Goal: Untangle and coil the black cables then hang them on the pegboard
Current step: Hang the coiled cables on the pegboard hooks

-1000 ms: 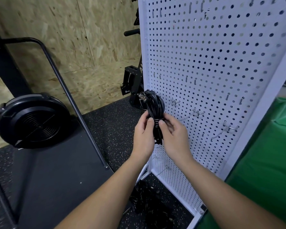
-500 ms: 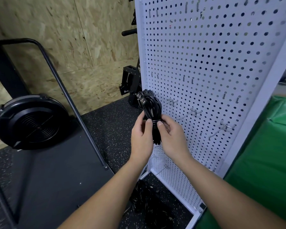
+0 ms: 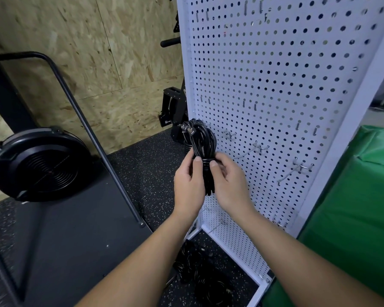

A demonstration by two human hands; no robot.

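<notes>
left hand [image 3: 189,185] and right hand [image 3: 230,185]: each grip closed around the wrapped waist of the coiled black cable bundle [image 3: 201,140], held upright just in front of the white pegboard [image 3: 275,85], near its lower hooks; more black cables [image 3: 200,278] lie on the floor below

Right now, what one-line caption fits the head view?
Both hands, left and right, grip a coiled black cable in front of the white pegboard.

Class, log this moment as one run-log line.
stage: coiled | coiled black cable: gripped by left hand and right hand | pegboard: cable not hung | more cables: on floor
</notes>
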